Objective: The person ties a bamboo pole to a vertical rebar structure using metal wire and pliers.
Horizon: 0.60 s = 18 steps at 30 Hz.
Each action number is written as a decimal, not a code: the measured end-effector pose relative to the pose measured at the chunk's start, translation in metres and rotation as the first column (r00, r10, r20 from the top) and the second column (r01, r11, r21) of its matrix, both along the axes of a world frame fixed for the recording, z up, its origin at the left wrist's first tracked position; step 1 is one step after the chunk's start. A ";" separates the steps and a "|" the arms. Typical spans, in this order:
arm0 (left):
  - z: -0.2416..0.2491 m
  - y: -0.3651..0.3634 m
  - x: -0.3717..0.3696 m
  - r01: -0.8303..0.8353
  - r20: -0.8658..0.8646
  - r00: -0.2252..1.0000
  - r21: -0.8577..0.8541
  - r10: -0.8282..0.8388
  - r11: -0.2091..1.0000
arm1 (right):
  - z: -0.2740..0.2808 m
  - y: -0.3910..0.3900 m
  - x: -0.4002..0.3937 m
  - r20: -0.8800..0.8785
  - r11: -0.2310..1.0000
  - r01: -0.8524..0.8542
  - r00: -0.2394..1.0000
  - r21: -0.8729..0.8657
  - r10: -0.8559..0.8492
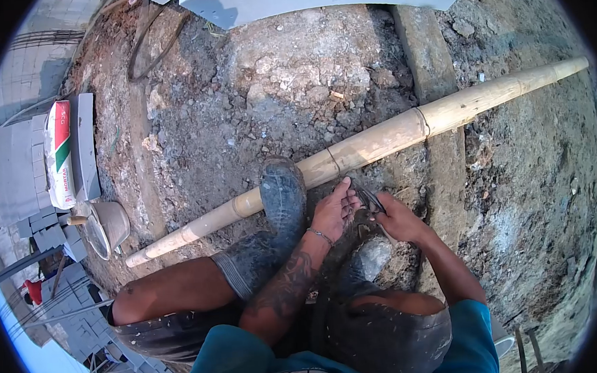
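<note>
At the far left, a mortar bag (59,154) stands near a bucket (113,224), and the thin near end of the bamboo pole (378,142) lies on the dirt just beyond. From there the pole's long axis climbs slantwise to the upper right, passing ahead of both hands. The person's left boot (283,194) rests across it. Just right of the boot, a dark wire loop (334,160) circles the pole, and below it sits the left hand (336,210), the nearer of the two, fingertips just beside the pole's lower edge. Its fingers are half curled; whether they pinch the wire cannot be told. Next comes a dark tool (366,199), angled toward that hand, its handle gripped in the right hand (399,218), which is closed and farther from the pole.
</note>
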State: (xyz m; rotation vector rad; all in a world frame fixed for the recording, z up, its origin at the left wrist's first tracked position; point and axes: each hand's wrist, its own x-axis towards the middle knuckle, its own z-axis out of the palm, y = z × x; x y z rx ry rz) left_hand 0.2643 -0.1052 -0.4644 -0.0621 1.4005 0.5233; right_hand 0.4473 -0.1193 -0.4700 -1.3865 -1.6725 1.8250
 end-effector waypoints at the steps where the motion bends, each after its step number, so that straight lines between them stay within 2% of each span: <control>1: -0.001 0.000 0.000 -0.011 0.002 1.000 -0.002 0.011 1.000 | -0.001 0.001 0.000 0.084 0.998 -0.039 0.996 0.042 0.035; 5: -0.001 0.002 0.002 -0.008 0.003 1.000 -0.024 0.008 1.000 | -0.003 0.007 0.002 0.087 0.996 -0.082 0.993 0.042 0.078; 7: 0.000 0.002 0.001 -0.006 -0.004 1.000 -0.024 0.006 1.000 | -0.001 0.013 0.004 0.030 0.991 -0.130 0.991 -0.044 0.132; 11: 0.001 0.004 -0.003 0.003 0.026 1.000 -0.042 -0.001 0.999 | 0.010 0.030 0.007 -0.014 0.979 -0.196 0.981 -0.056 0.196; 14: 0.004 0.005 -0.007 0.012 0.063 0.998 -0.052 -0.009 0.999 | 0.006 0.034 0.008 0.015 0.969 -0.247 0.969 0.024 0.246; 16: 0.004 0.006 -0.010 0.021 0.078 0.997 -0.043 -0.018 0.999 | 0.015 0.039 0.008 -0.039 0.954 -0.256 0.967 -0.156 0.253; 17: 0.004 0.006 -0.012 0.028 0.106 0.994 -0.037 -0.024 0.999 | 0.013 0.037 0.007 -0.038 0.954 -0.257 0.966 -0.155 0.255; 18: 0.003 0.006 -0.014 0.035 0.133 0.991 -0.033 -0.031 0.999 | 0.010 0.031 0.005 -0.008 0.970 -0.239 0.971 -0.042 0.239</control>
